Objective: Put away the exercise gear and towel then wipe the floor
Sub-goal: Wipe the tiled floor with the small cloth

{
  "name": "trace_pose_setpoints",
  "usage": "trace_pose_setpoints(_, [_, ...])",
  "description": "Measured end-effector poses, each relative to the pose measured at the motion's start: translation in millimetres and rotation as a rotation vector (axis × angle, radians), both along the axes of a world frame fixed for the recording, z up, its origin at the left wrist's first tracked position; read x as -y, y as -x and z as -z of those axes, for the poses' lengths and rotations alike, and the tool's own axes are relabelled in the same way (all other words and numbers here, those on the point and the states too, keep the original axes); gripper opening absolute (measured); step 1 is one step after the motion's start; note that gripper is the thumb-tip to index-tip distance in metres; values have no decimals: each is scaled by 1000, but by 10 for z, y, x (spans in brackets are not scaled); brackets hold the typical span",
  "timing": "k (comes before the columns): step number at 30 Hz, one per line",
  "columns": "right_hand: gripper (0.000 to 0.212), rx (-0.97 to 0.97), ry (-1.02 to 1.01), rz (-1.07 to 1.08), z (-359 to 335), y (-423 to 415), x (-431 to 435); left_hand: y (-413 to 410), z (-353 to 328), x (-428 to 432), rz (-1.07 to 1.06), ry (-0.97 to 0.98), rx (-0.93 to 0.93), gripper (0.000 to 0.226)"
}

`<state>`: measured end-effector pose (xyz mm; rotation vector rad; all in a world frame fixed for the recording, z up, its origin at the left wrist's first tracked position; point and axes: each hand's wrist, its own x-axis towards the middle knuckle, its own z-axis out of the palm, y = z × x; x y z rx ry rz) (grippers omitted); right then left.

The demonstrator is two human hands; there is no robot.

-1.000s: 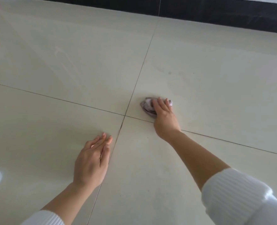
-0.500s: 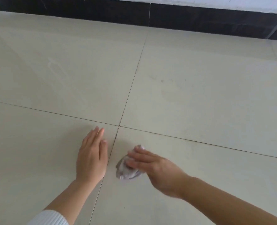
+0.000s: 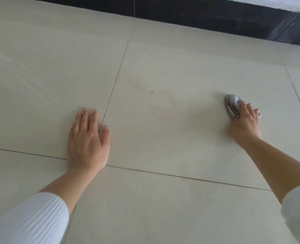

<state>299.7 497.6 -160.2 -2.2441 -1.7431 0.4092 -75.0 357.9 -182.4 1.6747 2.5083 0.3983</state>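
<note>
Grey crumpled cloth (image 3: 233, 105) on the cream tiled floor (image 3: 163, 67), far right, pressed down under right hand (image 3: 244, 123) with fingers curled over it. Left hand (image 3: 88, 141) flat on the floor, fingers spread, covering a junction of 2 grout lines (image 3: 181, 176). White ribbed sleeves (image 3: 31, 221). Dark skirting (image 3: 216, 16) beyond.

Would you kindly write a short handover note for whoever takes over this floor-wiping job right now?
Left hand: open, flat on the floor as a brace, over a tile joint.
Right hand: fingers pressing a small crumpled grey cloth onto the tile far out to the right.
Done: no exercise gear or towel in view; whether they were put away cannot be told.
Left: faint smudges remain between the hands; wipe there, then the other tiles.
</note>
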Motion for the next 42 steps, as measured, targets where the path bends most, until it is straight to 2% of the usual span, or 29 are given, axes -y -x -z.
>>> trace_pose_setpoints(2, [56, 16, 21, 15, 12, 144, -321, 1, -21, 2, -7, -8, 0, 64])
trace_pose_setpoints(4, [59, 11, -1, -82, 65, 500, -560, -11, -55, 1, -20, -4, 4, 65])
trace_pose_setpoints(6, [52, -62, -97, -309, 107, 1035, -577, -33, -76, 6, -31, 8, 8, 65])
trace_pose_setpoints(9, [42, -174, -214, -710, 114, 1667, 7, -37, -99, 1, -42, 15, 9, 63])
trace_pose_setpoints(12, [54, -231, -94, -1042, 25, 1700, 761, -44, -126, -11, -44, 32, 11, 63])
trace_pose_setpoints(14, [59, -192, -30, -1294, -6, 1482, 811, -43, -139, -10, -53, 43, 14, 64])
trace_pose_setpoints(15, [59, -150, -33, -1343, -16, 1350, 659, -44, -143, -9, -55, 44, 14, 64])
trace_pose_setpoints(17, [58, -97, -53, -1199, 16, 1098, 200, -50, -147, -10, -58, 58, 14, 65])
trace_pose_setpoints(21, [64, -59, -60, -370, -24, 803, -856, -65, -142, -20, -72, 86, 9, 64])
trace_pose_setpoints(23, [65, -11, 24, -99, -97, 988, -1278, -65, -129, -10, -76, 92, 8, 63])
trace_pose_setpoints(24, [66, 7, 64, -47, -118, 1171, -1419, -60, -124, -9, -76, 91, 8, 63])
trace_pose_setpoints(26, [68, 12, 70, -134, -80, 1606, -1548, -55, -114, -8, -76, 86, 9, 63])
trace_pose_setpoints(31, [67, -131, -82, -784, 73, 2421, -1063, -39, -107, -2, -75, 86, 11, 63])
trace_pose_setpoints(34, [63, -181, -98, -1219, 110, 2310, -412, -25, -122, -6, -70, 106, 5, 63])
trace_pose_setpoints(37, [72, -116, -2, -1588, 54, 1770, -191, -26, -136, 0, -76, 108, 15, 63])
trace_pose_setpoints(38, [75, -71, -29, -1614, 17, 1600, -327, -29, -141, 1, -78, 107, 13, 63])
trace_pose_setpoints(39, [77, -31, -52, -1541, -8, 1471, -525, -26, -142, 1, -80, 108, 11, 63])
trace_pose_setpoints(40, [77, -12, -64, -1366, -16, 1368, -756, -21, -134, -4, -79, 111, 10, 63])
trace_pose_setpoints(42, [76, -15, -73, -875, -55, 1213, -1196, -19, -119, -6, -77, 115, 21, 63])
